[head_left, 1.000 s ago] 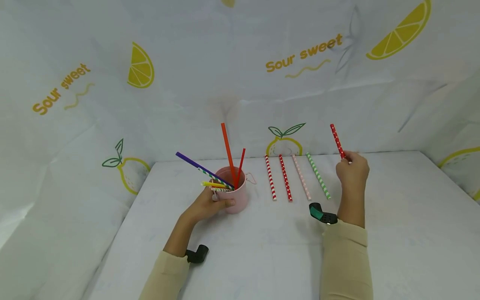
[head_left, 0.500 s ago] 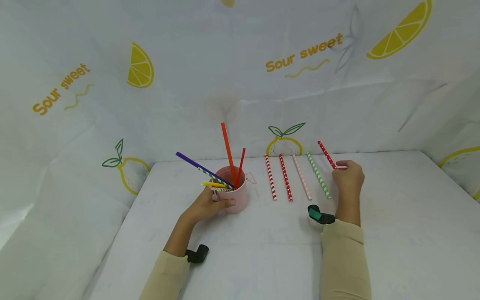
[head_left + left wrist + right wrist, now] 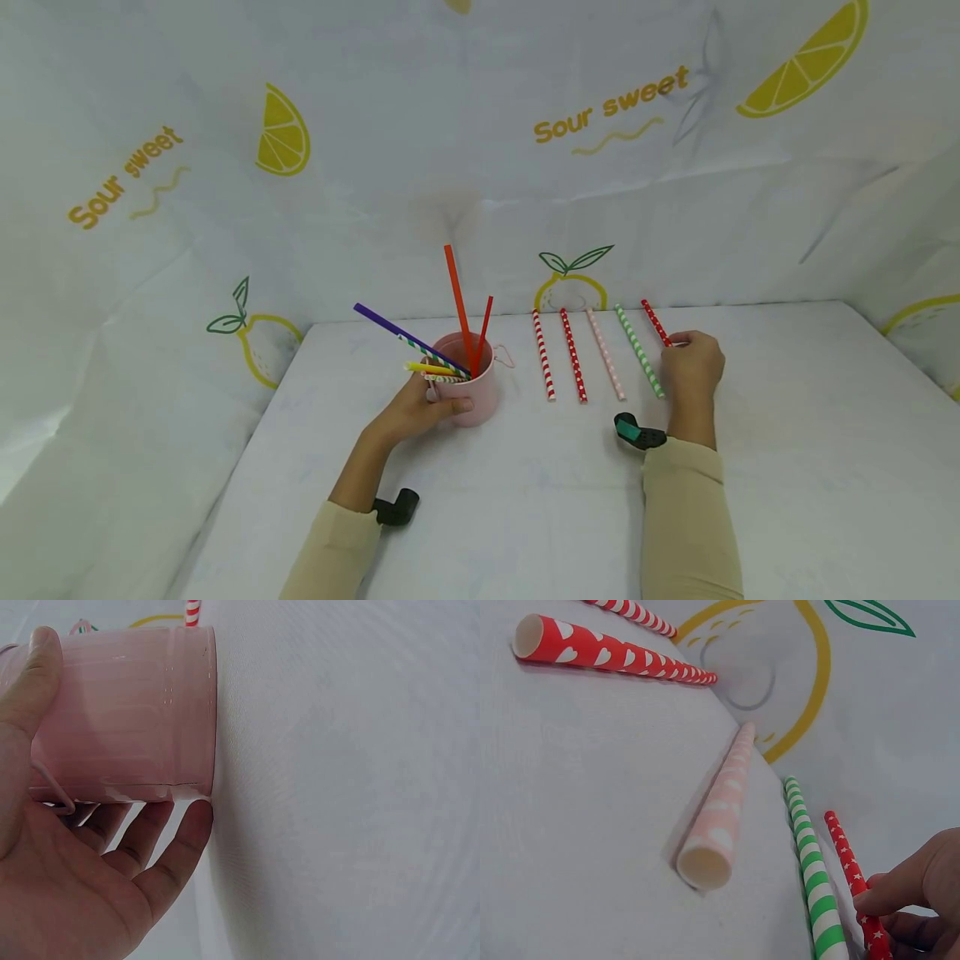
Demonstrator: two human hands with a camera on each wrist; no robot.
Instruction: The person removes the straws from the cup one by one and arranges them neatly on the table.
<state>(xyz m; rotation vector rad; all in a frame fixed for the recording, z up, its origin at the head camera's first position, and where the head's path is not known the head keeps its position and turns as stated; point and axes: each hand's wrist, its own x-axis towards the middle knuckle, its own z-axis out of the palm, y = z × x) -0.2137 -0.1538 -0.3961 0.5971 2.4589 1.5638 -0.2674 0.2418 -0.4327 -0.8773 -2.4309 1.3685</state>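
My left hand (image 3: 418, 410) grips the side of a pink metal cup (image 3: 480, 402), thumb on the front and fingers round the far side. Several straws lean in the cup, among them a purple straw (image 3: 397, 327), an orange-red straw (image 3: 457, 287) and a yellow straw (image 3: 426, 367). At the right, my right hand (image 3: 693, 371) pinches a red straw with white stars (image 3: 845, 853) between thumb and fingers. That straw lies beside a green-and-white striped straw (image 3: 639, 350); its near end is hidden by the hand in the head view.
Left of the green straw lie a pink straw with white hearts (image 3: 605, 354), a red straw with white hearts (image 3: 573, 356) and a red-and-white striped straw (image 3: 543, 356). A lemon-printed white sheet (image 3: 375, 208) rises behind the table (image 3: 525, 517).
My right hand has come down and slightly left, lowering the star-patterned red straw from a raised tilt to beside the green one. My left hand stays on the cup.
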